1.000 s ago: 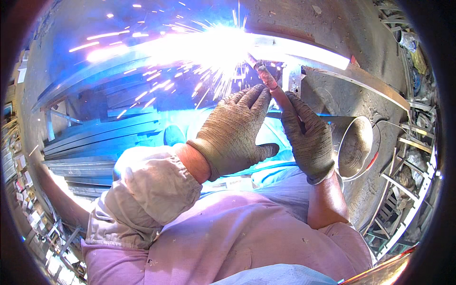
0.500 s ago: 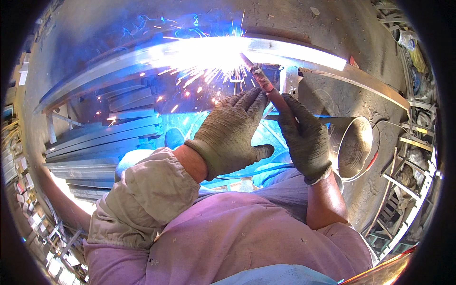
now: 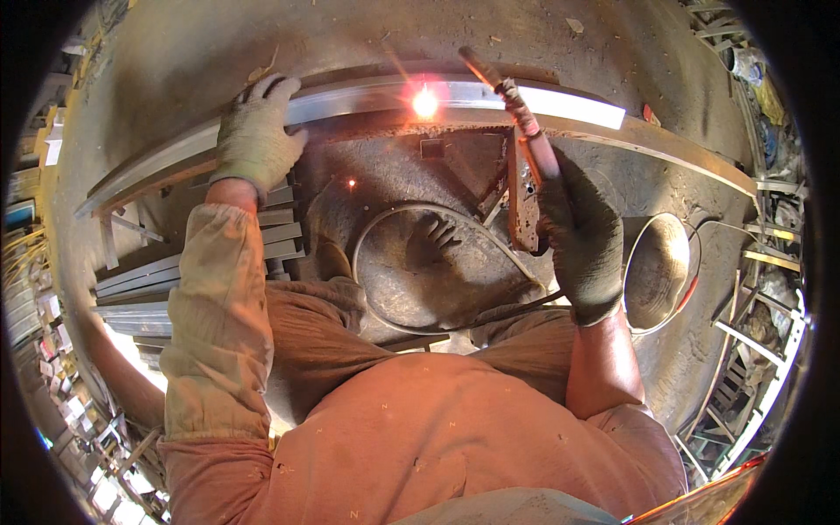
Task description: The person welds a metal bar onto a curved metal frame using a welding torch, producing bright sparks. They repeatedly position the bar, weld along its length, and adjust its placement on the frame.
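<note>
A long silver metal tube lies crosswise on a rusty brown beam. A red-hot spot glows at the tube's middle. My gloved left hand lies over the tube's left part, fingers bent over the far edge and thumb on the near side. My gloved right hand is closed round a welding electrode holder with a worn, wrapped front. Its tip points up and left past the tube, apart from the glowing spot. The fingers round its handle are partly hidden.
Several grey metal bars lie stacked at the left. A bucket stands by my right forearm. A large thin ring lies on the floor between my legs. A rusty upright stands under the beam; a cluttered rack lines the right.
The bright arc and sparks have gone, leaving a glowing spot. My left hand has moved left from beside the electrode holder onto the tube. My right hand has moved slightly right, lifting the holder's tip away.
</note>
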The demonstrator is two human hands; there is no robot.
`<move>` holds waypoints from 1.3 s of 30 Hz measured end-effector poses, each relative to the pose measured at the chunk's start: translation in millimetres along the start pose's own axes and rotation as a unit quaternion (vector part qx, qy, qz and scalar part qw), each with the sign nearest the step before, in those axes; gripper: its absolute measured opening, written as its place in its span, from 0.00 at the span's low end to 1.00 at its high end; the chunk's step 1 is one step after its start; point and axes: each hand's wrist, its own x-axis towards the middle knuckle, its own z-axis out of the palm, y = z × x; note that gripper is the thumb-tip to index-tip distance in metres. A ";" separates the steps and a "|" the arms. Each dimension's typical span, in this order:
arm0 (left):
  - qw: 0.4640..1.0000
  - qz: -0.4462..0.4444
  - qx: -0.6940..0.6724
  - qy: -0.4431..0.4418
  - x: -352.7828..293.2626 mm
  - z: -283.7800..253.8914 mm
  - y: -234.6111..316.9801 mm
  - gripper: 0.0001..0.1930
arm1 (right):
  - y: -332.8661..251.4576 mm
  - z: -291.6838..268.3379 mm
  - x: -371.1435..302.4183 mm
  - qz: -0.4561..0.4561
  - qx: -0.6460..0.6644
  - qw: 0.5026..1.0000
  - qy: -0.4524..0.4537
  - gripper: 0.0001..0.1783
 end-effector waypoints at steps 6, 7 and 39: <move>0.994 -0.079 0.077 -0.018 8.7 32.1 -32.1 0.24 | 10.5 -9.7 7.0 -0.020 -0.003 1.000 0.005 0.23; 0.995 -0.073 0.064 -0.023 9.1 32.1 -34.4 0.23 | 8.1 -8.6 5.5 -0.012 0.011 1.000 0.007 0.23; 0.959 0.047 -0.271 -0.070 11.7 40.8 -90.7 0.25 | 5.2 -7.7 14.1 0.045 0.012 0.999 -0.025 0.26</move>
